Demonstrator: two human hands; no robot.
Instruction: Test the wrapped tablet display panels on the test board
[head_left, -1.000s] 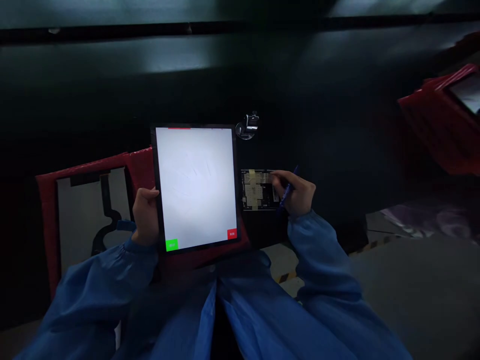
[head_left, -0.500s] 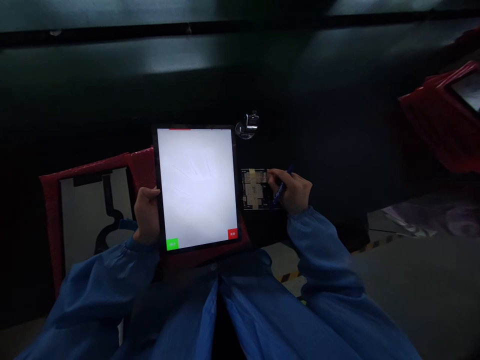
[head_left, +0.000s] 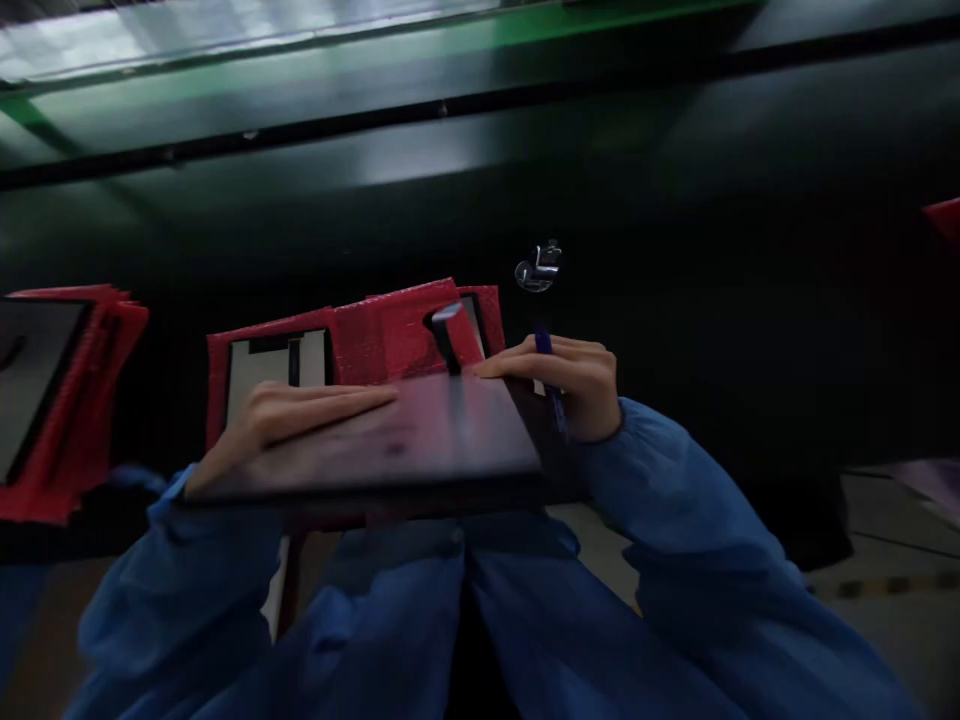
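A dark flat tablet (head_left: 420, 440) lies nearly level in front of me, its face now dark and reflective. My left hand (head_left: 292, 415) rests flat on its top surface, fingers stretched to the right. My right hand (head_left: 570, 385) grips the tablet's far right corner and also holds a blue pen (head_left: 551, 385) between its fingers. Both arms wear blue sleeves.
A red padded sleeve (head_left: 352, 340) with a pale panel and black cutout lies just behind the tablet. Another red stack (head_left: 60, 400) sits at the far left. A small metal clip (head_left: 538, 268) stands on the dark bench behind. A red corner (head_left: 946, 215) shows at the right edge.
The tablet has tipped from upright with a lit white screen to nearly flat and dark. My left hand moved from its left edge onto its top; my right hand left the circuit board and took the tablet's corner. The view shifted left.
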